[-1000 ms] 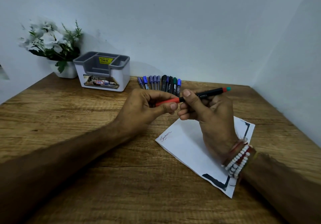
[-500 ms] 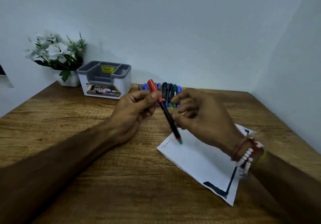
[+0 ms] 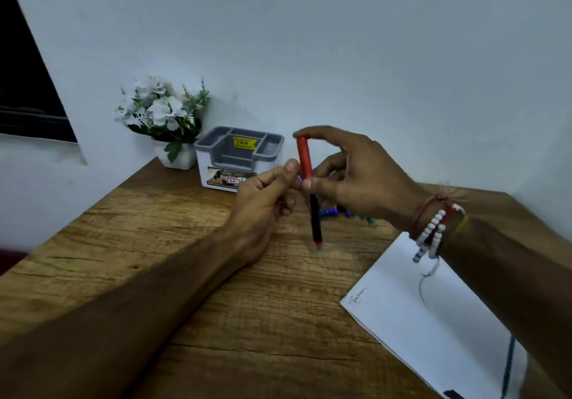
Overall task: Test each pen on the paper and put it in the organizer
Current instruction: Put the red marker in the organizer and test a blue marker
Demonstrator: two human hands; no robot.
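A pen point(image 3: 314, 213) with a red cap on top and a black barrel hangs nearly upright above the table, its green end pointing down. My right hand point(image 3: 356, 175) pinches the red cap between thumb and fingers. My left hand point(image 3: 263, 200) is just left of the pen, its thumb tip against the cap; its fingers are curled. The grey and white organizer point(image 3: 240, 158) stands behind my left hand, against the wall. The white paper point(image 3: 418, 321) lies at the right, partly under my right forearm. Several other pens point(image 3: 346, 211) lie behind my right hand, mostly hidden.
A small white pot of white flowers point(image 3: 164, 117) stands left of the organizer by the wall. The wooden table point(image 3: 154, 259) meets the wall at the back and a side wall at the right. A dark frame shows at the far left.
The pen swung from tilted to nearly upright and rose. My right hand moved up onto the red cap. The view shifted, so the paper now sits lower right.
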